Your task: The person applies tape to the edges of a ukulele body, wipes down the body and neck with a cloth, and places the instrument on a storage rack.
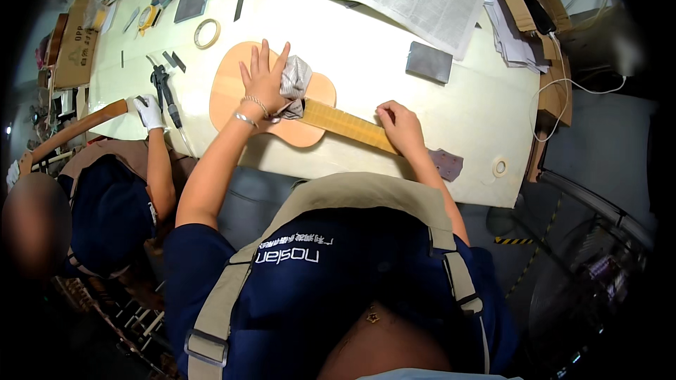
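Left hand (263,89) splayed on guitar (229,93), right hand (402,127) curled by neck (346,126), grip unclear; lopsided push may skid it.

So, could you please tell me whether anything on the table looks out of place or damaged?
The crumpled paper on the small guitar, beside the left hand, looks odd against its pale body; no damage shows.

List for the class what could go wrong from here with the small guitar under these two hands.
1. The bracelets on the left hand's wrist hang close to the bare wooden body and might scratch it.
2. The headstock lies near the table's edge; a bump could knock it.
3. The crumpled paper beside the left hand could shift if brushed.
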A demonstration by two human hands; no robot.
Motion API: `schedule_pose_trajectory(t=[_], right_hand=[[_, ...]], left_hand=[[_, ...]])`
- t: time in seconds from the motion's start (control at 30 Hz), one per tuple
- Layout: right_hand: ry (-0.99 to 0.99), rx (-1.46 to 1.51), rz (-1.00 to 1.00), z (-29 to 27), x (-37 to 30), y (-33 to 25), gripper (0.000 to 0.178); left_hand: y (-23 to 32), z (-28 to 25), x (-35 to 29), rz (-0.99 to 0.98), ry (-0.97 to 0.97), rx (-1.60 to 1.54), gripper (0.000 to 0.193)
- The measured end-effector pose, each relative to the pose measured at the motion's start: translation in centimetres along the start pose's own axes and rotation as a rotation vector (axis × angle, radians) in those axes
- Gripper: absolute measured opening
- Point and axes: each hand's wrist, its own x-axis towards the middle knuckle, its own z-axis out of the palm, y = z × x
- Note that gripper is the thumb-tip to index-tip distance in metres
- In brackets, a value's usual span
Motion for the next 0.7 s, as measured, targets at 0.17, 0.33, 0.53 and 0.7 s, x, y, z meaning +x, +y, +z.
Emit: schedule_pose_trajectory(t=[0.17, 0.33, 0.53, 0.7], right_hand=[[0.01, -0.054, 0.035, 0.0, -0.1, -0.6, 0.022], [-0.015, 0.03, 0.076, -0.5, -0.2, -0.5, 0.023], [0.019, -0.029, 0.031, -0.2, -0.1, -0.5, 0.023], [-0.008, 0.025, 0.081, -0.5, -0.2, -0.5, 0.025]], left_hand=[[-1.7, 5.7, -1.0, 0.276, 0.301, -0.223, 0.09], [-3.6, -3.8, 1.2, 0.415, -0.311, -0.149, 0.091], [-1.9, 3.7, 2.1, 0.452, 0.297, 0.099, 0.058], [-2.6, -1.7, 0.1, 0.565, 0.006, -0.266, 0.056]])
